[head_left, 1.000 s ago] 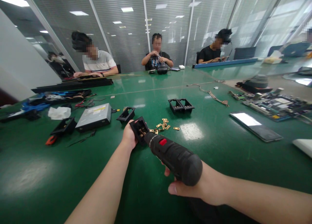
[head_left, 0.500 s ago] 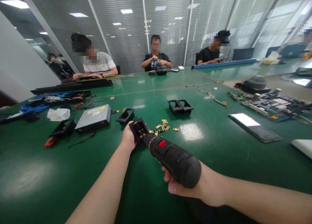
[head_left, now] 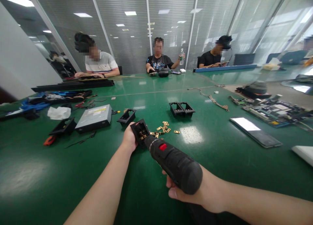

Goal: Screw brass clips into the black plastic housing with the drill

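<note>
My left hand (head_left: pixel 128 138) grips a small black plastic housing (head_left: pixel 140 131), tilted up off the green table (head_left: pixel 146 97), with brass contacts showing inside. My right hand (head_left: pixel 195 194) is closed around the handle of a black electric screwdriver (head_left: pixel 173 161) with a red switch. The tool's tip points into the housing. Several loose brass contact pieces (head_left: pixel 165 128) lie on the table just beyond the housing.
More black housings (head_left: pixel 181 108) (head_left: pixel 126 116) sit further out. An optical drive (head_left: pixel 94 118), white cloth (head_left: pixel 58 113) and black parts lie left. A phone (head_left: pixel 255 132) and circuit boards (head_left: pixel 274 109) lie right. Three people sit at the far side.
The view shifted slightly. My hands, housing and screwdriver hold nearly the same pose. The person at the far middle has raised a bottle in one hand.
</note>
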Motion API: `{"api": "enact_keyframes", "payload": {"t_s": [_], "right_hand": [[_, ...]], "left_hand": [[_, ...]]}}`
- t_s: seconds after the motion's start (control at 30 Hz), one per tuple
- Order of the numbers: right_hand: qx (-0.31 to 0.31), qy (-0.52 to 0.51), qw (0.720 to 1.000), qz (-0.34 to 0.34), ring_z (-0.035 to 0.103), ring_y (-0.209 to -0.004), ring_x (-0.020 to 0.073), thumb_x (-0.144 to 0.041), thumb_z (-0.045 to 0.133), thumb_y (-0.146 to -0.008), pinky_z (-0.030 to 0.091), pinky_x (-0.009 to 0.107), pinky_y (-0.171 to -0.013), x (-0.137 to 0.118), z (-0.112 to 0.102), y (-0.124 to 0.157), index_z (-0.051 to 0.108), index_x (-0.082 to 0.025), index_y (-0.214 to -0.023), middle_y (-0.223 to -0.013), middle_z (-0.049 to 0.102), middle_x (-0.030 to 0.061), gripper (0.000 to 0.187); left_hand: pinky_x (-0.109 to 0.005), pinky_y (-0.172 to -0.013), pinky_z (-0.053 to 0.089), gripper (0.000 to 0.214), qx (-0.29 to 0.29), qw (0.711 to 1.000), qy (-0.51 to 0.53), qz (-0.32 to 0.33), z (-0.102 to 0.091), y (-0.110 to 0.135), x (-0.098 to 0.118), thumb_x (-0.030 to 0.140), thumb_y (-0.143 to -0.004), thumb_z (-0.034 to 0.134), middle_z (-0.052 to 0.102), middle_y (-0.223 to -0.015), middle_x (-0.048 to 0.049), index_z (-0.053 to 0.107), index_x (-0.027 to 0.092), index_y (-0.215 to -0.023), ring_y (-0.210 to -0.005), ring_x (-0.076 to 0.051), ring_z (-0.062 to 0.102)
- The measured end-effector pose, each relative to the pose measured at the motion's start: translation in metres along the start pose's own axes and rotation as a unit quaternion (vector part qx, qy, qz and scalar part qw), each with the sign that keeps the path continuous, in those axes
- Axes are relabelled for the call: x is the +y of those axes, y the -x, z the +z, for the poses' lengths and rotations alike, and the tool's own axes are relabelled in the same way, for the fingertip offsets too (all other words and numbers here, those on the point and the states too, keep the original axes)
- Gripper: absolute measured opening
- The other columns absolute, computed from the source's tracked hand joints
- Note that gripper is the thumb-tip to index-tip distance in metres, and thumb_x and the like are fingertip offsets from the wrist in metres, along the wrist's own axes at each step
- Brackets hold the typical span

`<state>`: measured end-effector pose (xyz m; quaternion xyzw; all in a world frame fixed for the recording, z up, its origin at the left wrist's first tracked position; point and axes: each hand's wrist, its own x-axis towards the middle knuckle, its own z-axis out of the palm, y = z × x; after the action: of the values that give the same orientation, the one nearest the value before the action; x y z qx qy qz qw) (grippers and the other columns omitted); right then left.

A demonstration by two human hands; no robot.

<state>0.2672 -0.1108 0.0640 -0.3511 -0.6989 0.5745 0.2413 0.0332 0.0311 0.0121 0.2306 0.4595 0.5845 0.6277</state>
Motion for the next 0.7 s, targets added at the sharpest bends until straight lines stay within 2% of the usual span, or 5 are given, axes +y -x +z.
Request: {"api": "enact_keyframes", "payload": {"t_s": [0.3,0.5,0.6,0.7], "right_hand": [[-0.005,0.008,1.000,0.003,0.059,-0.069,0.0172,-0.030,0.072,-0.075,0.052,0.031,-0.066,-0.0002,-0.0003,-0.0019,0.060,-0.017,-0.084,-0.079,0.064,0.0034,0.020],[-0.033,-0.008,0.999,-0.011,0.059,-0.070,0.0153,-0.031,0.082,-0.070,0.050,0.027,-0.063,0.0007,-0.0017,-0.0029,0.058,-0.018,-0.078,-0.077,0.064,0.0004,0.027],[-0.022,-0.007,0.999,-0.023,0.060,-0.068,0.0151,-0.028,0.082,-0.069,0.050,0.027,-0.063,-0.0020,-0.0017,-0.0030,0.058,-0.018,-0.075,-0.076,0.064,-0.0001,0.026],[-0.007,0.013,1.000,-0.002,0.058,-0.064,0.0151,-0.027,0.083,-0.066,0.049,0.028,-0.061,-0.0059,-0.0014,-0.0034,0.056,-0.018,-0.071,-0.071,0.062,-0.0008,0.029]], "left_hand": [[-0.036,-0.053,0.054,0.023,0.017,1.000,-0.003,0.001,0.0000,-0.0001,-0.0007,0.030,-0.081,0.049,0.067,-0.061,-0.0065,0.066,0.016,-0.077,-0.053,-0.023,0.065],[-0.036,-0.053,0.054,0.024,0.016,1.000,-0.003,-0.002,-0.0008,-0.0007,-0.0004,0.031,-0.081,0.049,0.069,-0.063,-0.0081,0.067,0.015,-0.077,-0.054,-0.024,0.066],[-0.036,-0.053,0.055,0.027,0.006,1.000,-0.014,0.001,-0.0002,0.0003,0.0000,0.033,-0.081,0.048,0.069,-0.064,-0.0091,0.067,0.015,-0.077,-0.056,-0.025,0.067],[-0.037,-0.055,0.055,0.024,0.005,1.000,-0.011,0.004,0.0004,0.0009,0.0002,0.031,-0.080,0.049,0.068,-0.064,-0.0092,0.067,0.015,-0.076,-0.056,-0.025,0.067]]}}
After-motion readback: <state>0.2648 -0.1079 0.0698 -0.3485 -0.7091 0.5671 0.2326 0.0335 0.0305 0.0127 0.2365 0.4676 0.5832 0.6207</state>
